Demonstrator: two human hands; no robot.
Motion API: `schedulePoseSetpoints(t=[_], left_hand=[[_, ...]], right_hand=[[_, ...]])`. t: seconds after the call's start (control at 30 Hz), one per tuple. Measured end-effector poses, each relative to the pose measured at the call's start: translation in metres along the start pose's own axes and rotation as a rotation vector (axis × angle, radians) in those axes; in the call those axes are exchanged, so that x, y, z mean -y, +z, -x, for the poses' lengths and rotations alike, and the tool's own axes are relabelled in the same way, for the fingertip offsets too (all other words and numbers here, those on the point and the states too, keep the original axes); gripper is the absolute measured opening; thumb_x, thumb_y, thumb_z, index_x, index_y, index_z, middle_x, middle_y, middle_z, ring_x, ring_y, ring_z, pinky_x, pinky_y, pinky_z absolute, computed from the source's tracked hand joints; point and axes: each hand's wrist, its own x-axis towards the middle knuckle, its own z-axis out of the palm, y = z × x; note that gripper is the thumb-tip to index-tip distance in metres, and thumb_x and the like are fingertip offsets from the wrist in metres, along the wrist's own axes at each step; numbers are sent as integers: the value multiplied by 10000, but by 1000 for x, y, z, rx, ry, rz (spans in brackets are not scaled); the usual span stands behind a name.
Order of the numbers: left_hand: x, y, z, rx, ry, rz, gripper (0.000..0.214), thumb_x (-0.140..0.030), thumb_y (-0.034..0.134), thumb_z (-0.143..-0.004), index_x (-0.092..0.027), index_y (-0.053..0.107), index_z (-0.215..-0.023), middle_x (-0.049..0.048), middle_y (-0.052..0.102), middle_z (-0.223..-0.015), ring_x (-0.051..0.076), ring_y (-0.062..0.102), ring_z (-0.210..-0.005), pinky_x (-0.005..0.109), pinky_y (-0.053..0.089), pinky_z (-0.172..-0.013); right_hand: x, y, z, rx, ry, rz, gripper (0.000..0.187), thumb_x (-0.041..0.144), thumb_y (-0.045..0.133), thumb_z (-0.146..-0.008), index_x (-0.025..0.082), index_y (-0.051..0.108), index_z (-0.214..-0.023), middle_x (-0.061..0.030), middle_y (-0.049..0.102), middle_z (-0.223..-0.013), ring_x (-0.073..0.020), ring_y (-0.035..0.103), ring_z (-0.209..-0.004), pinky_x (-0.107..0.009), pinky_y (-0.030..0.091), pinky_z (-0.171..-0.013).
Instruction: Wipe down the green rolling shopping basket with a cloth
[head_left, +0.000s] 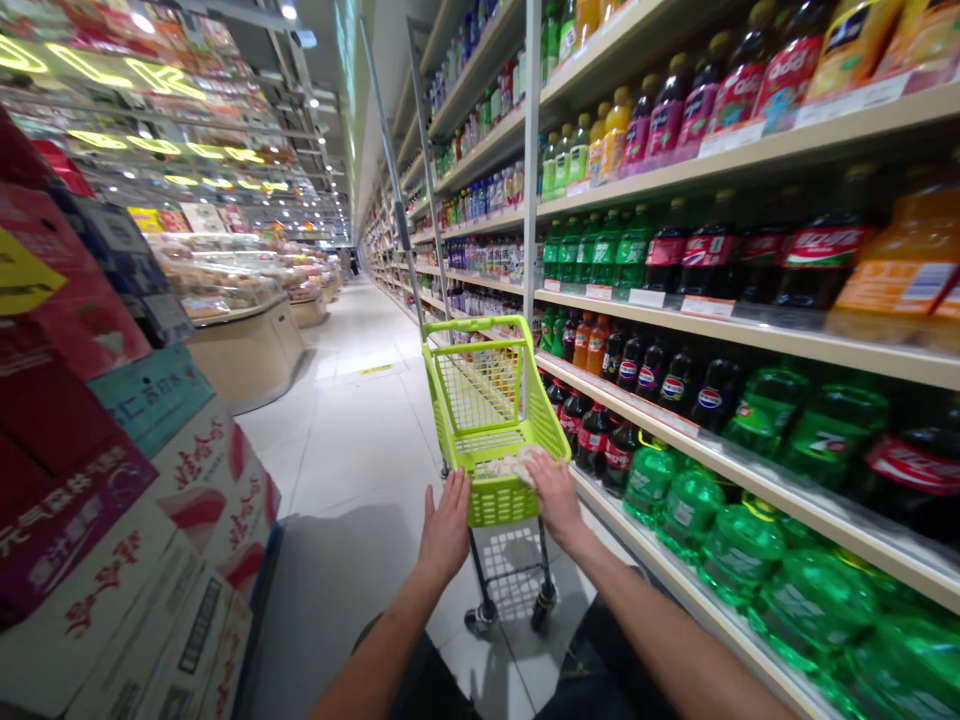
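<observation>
A lime-green shopping cart with a slatted plastic basket stands directly in front of me. My left hand lies against the near left corner of the basket, its fingers stretched out and holding nothing. At the near right corner, my right hand has its fingers on a crumpled whitish cloth. The cloth lies along the near rim and reaches a little way over the inside of the basket. Part of it is hidden under the right fingers.
Shelves of soft drink bottles run along my right, with large green bottles at the bottom. Stacked drink cartons stand close on my left. Beyond them is a rounded display counter. The tiled floor stretches ahead between them.
</observation>
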Motion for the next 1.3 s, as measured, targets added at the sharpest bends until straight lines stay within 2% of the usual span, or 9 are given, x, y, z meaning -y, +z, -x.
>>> schedulePoseSetpoints(t=[0.13,0.37,0.53,0.63,0.73,0.87,0.97,1.1,1.3], left_hand=[[2,-3,0,8,27,-15,709,34,285,-663,-144,256,-1349,68,242,-1429,178,175,-1327,503,109,-1069],[0,-6,-1,29,-11,24,719,47,276,-659,-128,235,-1355,82,228,-1431,187,179,-1326,511,141,-1059],[-2,-8,-2,38,18,18,717,43,287,-655,-136,253,-1349,80,229,-1431,184,184,-1324,514,142,-1058],[2,-8,-2,40,6,-7,747,49,292,-635,-139,234,-1355,77,219,-1434,182,177,-1326,512,149,-1058],[6,-8,-2,44,-6,-27,762,52,295,-621,-136,231,-1356,75,213,-1437,183,180,-1326,509,147,-1060],[4,-6,-3,39,-36,-50,763,50,298,-615,-133,240,-1353,81,230,-1431,195,191,-1323,521,147,-1056],[1,-6,-2,23,-68,-71,772,52,295,-610,-139,236,-1356,78,240,-1427,198,198,-1320,528,139,-1054],[4,-5,1,18,-34,-89,778,60,285,-605,-147,245,-1354,61,240,-1428,187,184,-1324,520,116,-1063],[-13,-5,0,-19,9,-68,724,46,284,-645,-139,268,-1345,78,253,-1422,195,189,-1323,529,102,-1062]], right_hand=[[42,21,-3,56,-193,-92,401,56,402,-808,211,542,-1150,-93,524,-1241,-190,409,-1210,-448,300,-990],[0,-9,8,-61,-126,-29,399,51,360,-825,186,544,-1153,-110,516,-1247,-192,371,-1237,-449,310,-988],[39,31,28,-42,-289,-119,362,88,382,-849,228,560,-1131,-67,558,-1206,-173,379,-1231,-424,334,-989],[40,47,61,34,-281,-106,341,77,405,-838,227,584,-1086,-71,617,-1113,-175,489,-1132,-423,390,-941],[21,35,81,36,-233,-81,330,49,407,-817,203,614,-1022,-80,650,-1043,-182,542,-1068,-404,431,-899],[6,7,65,-45,-153,-99,417,39,376,-802,195,551,-1147,-86,545,-1219,-194,401,-1217,-440,351,-978],[5,10,59,-56,-123,-100,431,30,360,-804,212,552,-1145,-76,554,-1209,-187,407,-1212,-457,326,-993],[-2,21,82,8,-158,-77,391,28,377,-804,223,596,-1063,-67,637,-1080,-178,522,-1099,-418,406,-927],[-22,-6,61,-118,-36,-59,456,40,325,-813,207,510,-1194,-80,518,-1249,-190,342,-1256,-471,283,-1012]])
